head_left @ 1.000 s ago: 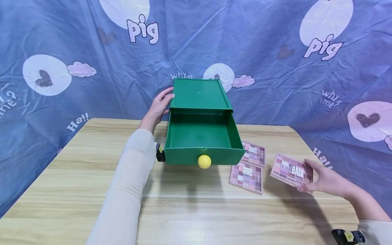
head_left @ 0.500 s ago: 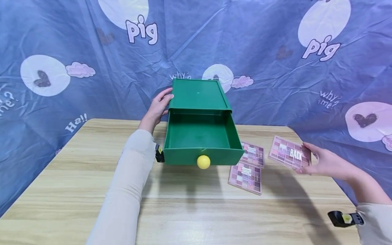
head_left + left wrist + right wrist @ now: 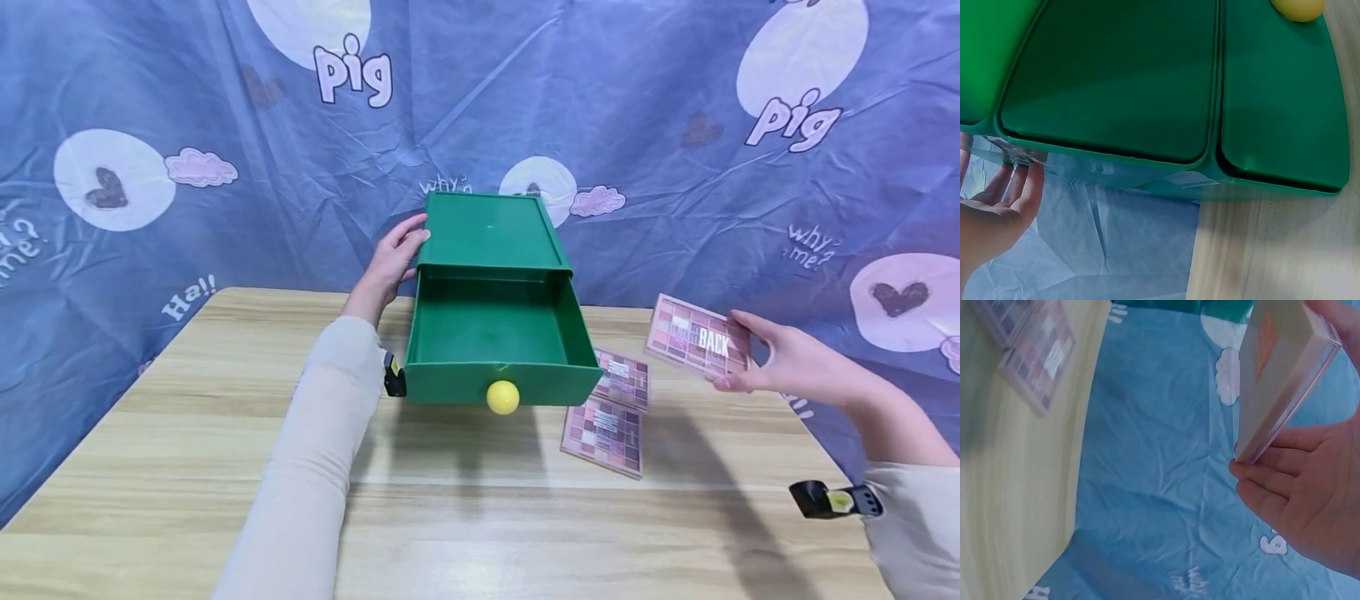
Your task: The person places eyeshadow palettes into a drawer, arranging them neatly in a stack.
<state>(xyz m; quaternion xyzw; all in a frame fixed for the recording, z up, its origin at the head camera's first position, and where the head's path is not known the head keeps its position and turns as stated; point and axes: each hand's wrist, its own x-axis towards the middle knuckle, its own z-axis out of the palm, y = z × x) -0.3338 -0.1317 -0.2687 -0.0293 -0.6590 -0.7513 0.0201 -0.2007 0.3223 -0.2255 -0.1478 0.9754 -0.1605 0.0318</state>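
Observation:
My right hand (image 3: 798, 362) grips a pink eyeshadow palette (image 3: 697, 336) by its right end, thumb on one edge and fingers on the other. In the right wrist view, the palette (image 3: 1279, 381) stands on edge, its back with an orange label toward the camera. Two similar palettes, one nearer (image 3: 602, 435) and one behind it (image 3: 624, 380), lie on the table right of a green drawer cabinet (image 3: 491, 229). The cabinet's top drawer (image 3: 487, 321) is pulled out and bare inside. My left hand (image 3: 392, 260) rests its fingers (image 3: 1034, 187) against the cabinet's left side.
A yellow knob (image 3: 502, 397) sticks out from the drawer front. Lower down, another yellow knob (image 3: 1300, 7) shows in the left wrist view. The wooden table (image 3: 187, 467) ends before a blue printed cloth (image 3: 300, 167) hanging behind and at both sides.
My right hand has lifted the palette higher and moved it slightly left, away from the table. My left hand, the cabinet and the two lying palettes keep their places.

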